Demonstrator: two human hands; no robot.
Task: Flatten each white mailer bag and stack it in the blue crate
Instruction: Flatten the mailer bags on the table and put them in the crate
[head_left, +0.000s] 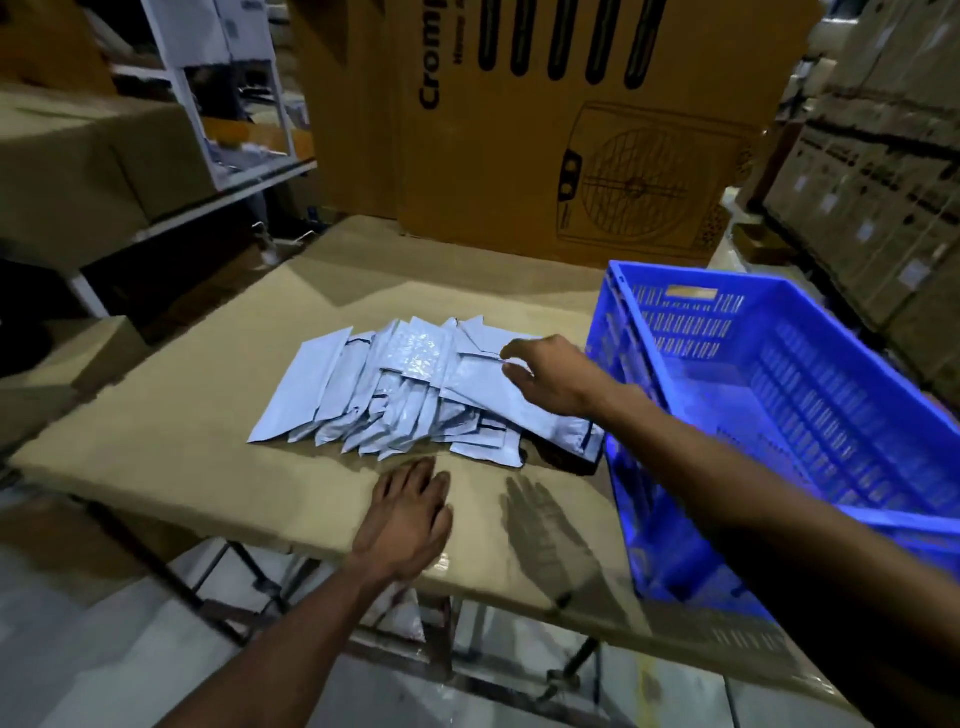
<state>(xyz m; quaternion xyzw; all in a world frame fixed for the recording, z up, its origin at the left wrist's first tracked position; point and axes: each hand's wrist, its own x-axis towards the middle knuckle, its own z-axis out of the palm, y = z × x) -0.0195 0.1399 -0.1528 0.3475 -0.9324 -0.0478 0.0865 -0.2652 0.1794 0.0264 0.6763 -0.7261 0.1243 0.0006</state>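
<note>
A person's two bare hands work over a cardboard-covered counter (182, 415) in a dim warehouse. A fanned pile of white mailer bags (395, 384) lies toward the middle of the counter, its right end just beside the blue crate (779, 395) that stands on the counter's right edge. The right hand (550, 374) reaches over the right end of the pile, fingers loosely curled above the top bag — whether its grip has closed on the bag cannot be told. The left hand (408, 514) lies palm down with its grip spread, fingers straight, on the bare counter near the front edge, fingertips just short of the pile. The crate's slotted walls show a handle cut-out at the far end; its inside is blurred. Behind the counter stands a big brown carton (545, 130) printed with the letters "Crom" — the rest is cut off — and a line drawing of a fan-fronted appliance. More cartons (883, 171) are stacked at right, and a white shelf rack (228, 104) stands at left.
</note>
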